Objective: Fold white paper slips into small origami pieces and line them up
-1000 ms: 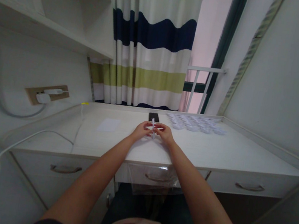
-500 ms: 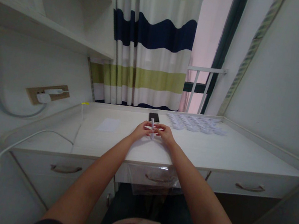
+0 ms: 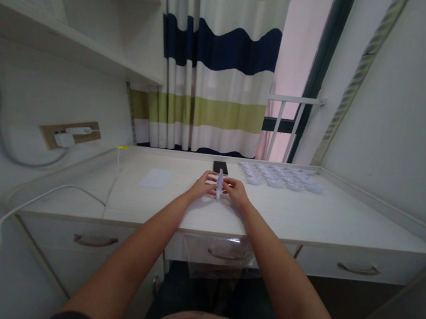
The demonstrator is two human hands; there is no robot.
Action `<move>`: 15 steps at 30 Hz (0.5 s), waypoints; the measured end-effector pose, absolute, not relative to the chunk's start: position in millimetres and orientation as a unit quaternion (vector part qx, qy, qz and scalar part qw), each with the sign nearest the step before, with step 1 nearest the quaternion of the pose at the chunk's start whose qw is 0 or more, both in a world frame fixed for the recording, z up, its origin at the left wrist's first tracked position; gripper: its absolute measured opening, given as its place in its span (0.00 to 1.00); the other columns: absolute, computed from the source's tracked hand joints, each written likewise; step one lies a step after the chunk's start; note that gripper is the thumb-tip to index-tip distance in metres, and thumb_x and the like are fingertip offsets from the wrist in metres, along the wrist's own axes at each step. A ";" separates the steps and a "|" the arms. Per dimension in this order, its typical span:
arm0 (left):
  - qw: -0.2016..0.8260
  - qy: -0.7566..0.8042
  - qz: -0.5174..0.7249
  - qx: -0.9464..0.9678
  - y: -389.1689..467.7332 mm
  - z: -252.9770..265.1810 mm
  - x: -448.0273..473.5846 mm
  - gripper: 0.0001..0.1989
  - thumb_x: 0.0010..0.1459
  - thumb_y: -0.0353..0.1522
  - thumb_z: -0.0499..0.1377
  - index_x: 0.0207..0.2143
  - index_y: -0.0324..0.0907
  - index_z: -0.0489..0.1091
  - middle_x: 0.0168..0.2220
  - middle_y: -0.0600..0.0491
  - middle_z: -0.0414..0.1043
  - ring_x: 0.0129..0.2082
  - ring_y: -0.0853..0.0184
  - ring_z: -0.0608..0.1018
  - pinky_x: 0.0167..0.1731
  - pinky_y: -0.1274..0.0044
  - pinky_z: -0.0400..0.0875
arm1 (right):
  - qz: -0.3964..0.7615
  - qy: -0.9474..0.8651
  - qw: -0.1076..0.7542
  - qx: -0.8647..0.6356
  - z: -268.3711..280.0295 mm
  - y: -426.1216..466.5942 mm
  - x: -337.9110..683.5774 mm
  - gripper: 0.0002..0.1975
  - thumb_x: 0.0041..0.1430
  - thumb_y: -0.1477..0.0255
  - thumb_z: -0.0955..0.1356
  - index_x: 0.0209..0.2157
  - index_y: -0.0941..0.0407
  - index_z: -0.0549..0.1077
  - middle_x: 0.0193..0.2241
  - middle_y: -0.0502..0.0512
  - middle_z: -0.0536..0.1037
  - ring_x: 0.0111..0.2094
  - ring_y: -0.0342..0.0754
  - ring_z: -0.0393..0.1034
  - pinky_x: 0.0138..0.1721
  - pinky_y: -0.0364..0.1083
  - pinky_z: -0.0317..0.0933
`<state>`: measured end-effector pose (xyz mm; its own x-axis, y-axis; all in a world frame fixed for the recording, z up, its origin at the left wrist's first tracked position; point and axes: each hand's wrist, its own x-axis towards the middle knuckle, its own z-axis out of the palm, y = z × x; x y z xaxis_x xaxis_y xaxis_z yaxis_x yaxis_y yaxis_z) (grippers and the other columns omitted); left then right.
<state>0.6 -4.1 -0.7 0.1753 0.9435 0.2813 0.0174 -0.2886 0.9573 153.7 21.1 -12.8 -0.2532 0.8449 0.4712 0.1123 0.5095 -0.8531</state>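
White desk [image 3: 350,218], raised lip along back and sides. Black phone [image 3: 217,166] flat near rear edge, ahead of me. Folded white paper pieces [image 3: 293,180] in rows, rear right. Flat white sheet [image 3: 156,178] on my left, apart from phone. White cable [image 3: 79,188] lying across left end.

Your left arm [image 3: 146,241] and right arm [image 3: 280,271] reach forward, slanting inward, both forearms bare. Your 2 hands meet nearly level, just apart. Your left hand [image 3: 202,185] has its bent fingers spread and pointing inward; your right hand [image 3: 235,190] mirrors it, fingers curled closer together.
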 end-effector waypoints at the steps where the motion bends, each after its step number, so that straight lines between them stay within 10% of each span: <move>1: 0.457 0.387 0.507 0.620 -4.4 -1.0 0.6 0.24 0.43 0.29 0.63 0.43 0.43 0.60 0.40 0.51 0.63 0.29 0.71 0.74 0.27 0.74 0.73 | 0.347 -0.710 0.505 -0.347 -13.2 21.1 153.2 0.12 0.49 0.68 0.66 0.35 0.59 0.75 0.30 0.56 0.77 0.25 0.43 0.71 0.26 0.42 0.66; 15: 0.437 0.371 0.493 0.654 -3.0 -5.9 2.3 0.23 0.41 0.28 0.64 0.41 0.42 0.61 0.41 0.52 0.62 0.27 0.75 0.73 0.28 0.75 0.73 | 0.197 -0.745 0.465 -0.435 -9.7 10.4 150.4 0.10 0.48 0.77 0.65 0.34 0.59 0.73 0.29 0.54 0.77 0.25 0.42 0.70 0.28 0.40 0.63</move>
<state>2.3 -3.0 -5.9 0.2390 0.9165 0.3207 0.0540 -0.3423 0.9380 150.4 10.4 -9.7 -0.1877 0.8319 0.5222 0.4653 0.5436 -0.6986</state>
